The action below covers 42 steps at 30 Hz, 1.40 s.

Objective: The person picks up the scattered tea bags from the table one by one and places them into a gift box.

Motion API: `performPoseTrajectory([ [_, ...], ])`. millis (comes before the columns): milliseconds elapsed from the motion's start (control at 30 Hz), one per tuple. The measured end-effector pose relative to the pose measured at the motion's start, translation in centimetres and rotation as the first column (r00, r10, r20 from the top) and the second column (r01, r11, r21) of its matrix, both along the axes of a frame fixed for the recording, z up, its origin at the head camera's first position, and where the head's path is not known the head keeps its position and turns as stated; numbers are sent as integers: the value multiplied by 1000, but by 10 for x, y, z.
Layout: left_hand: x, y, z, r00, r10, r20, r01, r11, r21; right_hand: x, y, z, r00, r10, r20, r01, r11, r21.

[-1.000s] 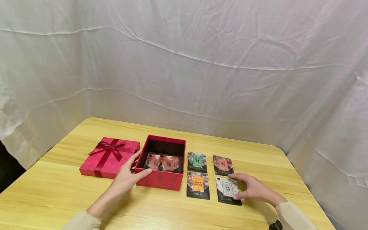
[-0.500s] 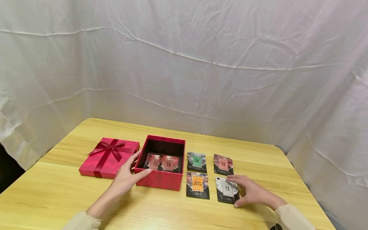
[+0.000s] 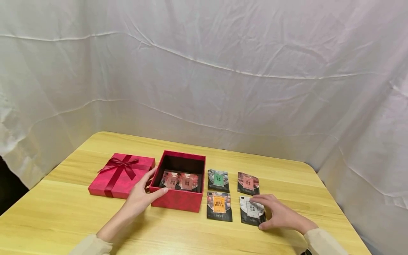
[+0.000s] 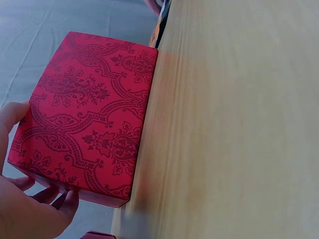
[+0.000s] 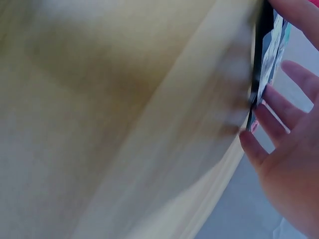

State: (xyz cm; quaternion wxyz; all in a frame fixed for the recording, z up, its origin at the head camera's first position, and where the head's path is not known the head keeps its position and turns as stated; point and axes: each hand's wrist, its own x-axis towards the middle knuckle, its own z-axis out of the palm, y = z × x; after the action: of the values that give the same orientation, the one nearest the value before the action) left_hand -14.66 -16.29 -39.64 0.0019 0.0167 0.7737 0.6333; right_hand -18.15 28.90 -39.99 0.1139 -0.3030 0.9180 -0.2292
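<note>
My left hand (image 3: 140, 193) holds the near left corner of an open red gift box (image 3: 176, 200), thumb at the front rim and fingers along the left side. In the left wrist view the patterned box wall (image 4: 84, 114) stands beside the fingers. Inside the box lie two red-labelled pouches (image 3: 187, 181). On the right, my right hand (image 3: 280, 214) rests around the right edge of a flat white-and-black pouch (image 3: 251, 209), with spread, slightly bent fingers. Its thumb touches down by the near corner. The right wrist view shows that pouch (image 5: 267, 55) edge-on.
A red lid (image 3: 122, 173) with a dark ribbon bow lies left of the box. Beside the white pouch are an orange-labelled pouch (image 3: 219, 206), a green-labelled pouch (image 3: 218, 180) and a red-labelled pouch (image 3: 248, 183). A pale curtain (image 3: 204, 78) hangs behind the wooden table (image 3: 178, 233).
My right thumb has shifted off the white pouch to its near right corner, and the pouch has slid slightly left. The left hand and box look still.
</note>
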Motion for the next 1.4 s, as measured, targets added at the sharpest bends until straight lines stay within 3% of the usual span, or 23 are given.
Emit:
performPoseTrajectory([
  [767, 1, 0, -1, 1000, 1, 2, -1, 1000, 11, 0, -5, 5, 998, -32, -58, 28, 998, -59],
  [1133, 0, 1, 0, 1000, 4, -9, -4, 1000, 3, -1, -10, 4, 998, -58, -22, 57, 996, -62],
  [1400, 0, 0, -2, 1000, 2, 5, -2, 1000, 14, -2, -13, 14, 996, -77, -41, 74, 995, -68],
])
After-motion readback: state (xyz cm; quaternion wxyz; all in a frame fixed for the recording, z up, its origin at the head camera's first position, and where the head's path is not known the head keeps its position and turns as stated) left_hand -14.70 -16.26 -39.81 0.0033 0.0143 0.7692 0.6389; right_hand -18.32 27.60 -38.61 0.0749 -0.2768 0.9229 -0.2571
